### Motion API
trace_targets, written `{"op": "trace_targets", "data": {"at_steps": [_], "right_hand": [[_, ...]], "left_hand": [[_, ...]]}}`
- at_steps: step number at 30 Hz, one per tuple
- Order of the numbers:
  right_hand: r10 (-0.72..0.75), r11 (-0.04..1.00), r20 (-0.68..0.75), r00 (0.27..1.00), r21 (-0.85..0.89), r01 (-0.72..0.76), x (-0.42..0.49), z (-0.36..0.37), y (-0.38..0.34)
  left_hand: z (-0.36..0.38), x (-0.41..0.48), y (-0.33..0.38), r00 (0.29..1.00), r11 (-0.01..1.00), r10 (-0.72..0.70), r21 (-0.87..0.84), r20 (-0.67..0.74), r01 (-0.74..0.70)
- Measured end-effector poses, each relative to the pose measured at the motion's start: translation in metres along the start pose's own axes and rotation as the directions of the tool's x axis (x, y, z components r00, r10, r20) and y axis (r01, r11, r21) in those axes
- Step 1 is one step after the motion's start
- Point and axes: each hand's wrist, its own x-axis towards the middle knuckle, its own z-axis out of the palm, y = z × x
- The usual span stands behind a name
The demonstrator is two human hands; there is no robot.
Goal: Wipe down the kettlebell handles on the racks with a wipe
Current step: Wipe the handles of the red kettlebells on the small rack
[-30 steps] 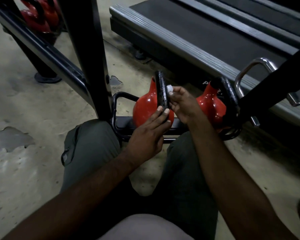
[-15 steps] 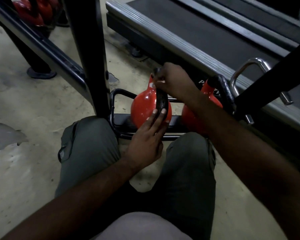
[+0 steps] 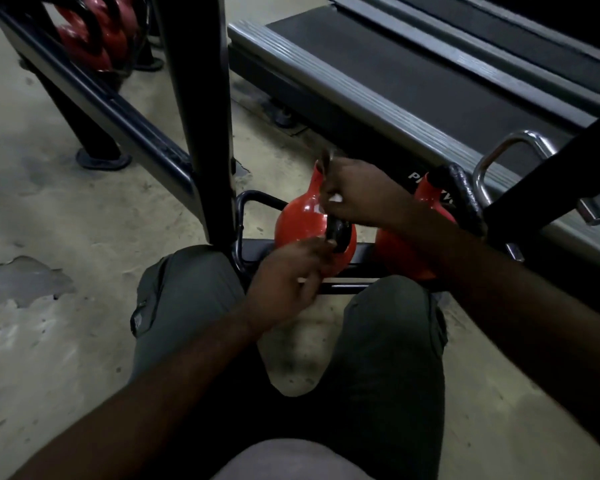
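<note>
A red kettlebell point(image 3: 302, 220) with a black handle point(image 3: 338, 232) sits on the low black rack point(image 3: 257, 251) between my knees. My right hand point(image 3: 361, 194) wraps the upper part of that handle, with a bit of white wipe point(image 3: 335, 199) showing between the fingers. My left hand point(image 3: 288, 278) pinches the lower end of the same handle near the ball. A second red kettlebell point(image 3: 430, 202) with a black handle stands to the right on the rack, partly hidden by my right forearm.
A black rack upright point(image 3: 201, 116) rises just left of the kettlebells. More red kettlebells point(image 3: 90, 36) sit on another rack at the top left. A treadmill deck point(image 3: 413, 71) runs behind, and a chrome handle point(image 3: 513, 147) stands at the right. Worn concrete floor lies around.
My right hand has slid down the handle from its top toward the middle, the wipe now showing. My left hand has shifted slightly but stays at the handle's lower end.
</note>
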Motion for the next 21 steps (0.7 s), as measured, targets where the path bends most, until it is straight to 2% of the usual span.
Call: {"op": "trace_targets", "data": {"at_steps": [1, 2, 3, 4, 6, 8, 9, 12, 14, 19, 21], "right_hand": [[0.092, 0.979, -0.146, 0.985, 0.195, -0.062, -0.017, 0.011, 0.004], [0.255, 0.891, -0.262, 0.931, 0.438, -0.121, -0.029, 0.024, 0.009], [0.439, 0.717, -0.265, 0.859, 0.679, -0.156, -0.037, 0.035, 0.011], [0.569, 0.471, -0.167, 0.805, 0.869, -0.152, -0.038, 0.045, 0.012], [0.624, 0.025, 0.049, 0.780, 0.996, -0.082, -0.029, 0.056, 0.013], [0.605, -0.262, 0.180, 0.775, 0.965, -0.019, -0.019, 0.063, 0.012], [0.590, -0.345, 0.224, 0.776, 0.938, -0.008, -0.017, 0.068, 0.011], [0.506, -0.459, 0.302, 0.808, 0.887, -0.044, -0.034, 0.082, 0.002], [0.482, -0.473, 0.314, 0.818, 0.879, -0.058, -0.043, 0.083, 0.001], [0.606, -0.398, 0.301, 0.736, 0.916, -0.047, -0.020, 0.059, 0.003], [0.676, -0.272, 0.223, 0.702, 0.961, -0.044, -0.026, 0.060, -0.002]], "left_hand": [[-0.011, 0.010, -0.006, 0.995, 0.996, -0.063, -0.075, -0.078, 0.057], [-0.021, 0.026, -0.013, 0.983, 0.986, -0.142, -0.108, -0.121, 0.129], [-0.032, 0.046, -0.018, 0.966, 0.971, -0.223, -0.118, -0.128, 0.209], [-0.038, 0.070, -0.024, 0.948, 0.951, -0.297, -0.120, -0.112, 0.283], [-0.043, 0.117, -0.033, 0.921, 0.912, -0.388, -0.156, -0.024, 0.380], [-0.041, 0.156, -0.038, 0.889, 0.858, -0.438, -0.233, 0.133, 0.458], [-0.040, 0.169, -0.042, 0.870, 0.843, -0.446, -0.229, 0.208, 0.487], [-0.045, 0.193, -0.056, 0.825, 0.854, -0.448, -0.109, 0.344, 0.509], [-0.052, 0.203, -0.064, 0.789, 0.845, -0.447, -0.090, 0.422, 0.527], [-0.057, 0.207, -0.071, 0.754, 0.810, -0.464, -0.122, 0.466, 0.574], [-0.057, 0.206, -0.071, 0.754, 0.802, -0.469, -0.136, 0.459, 0.581]]}}
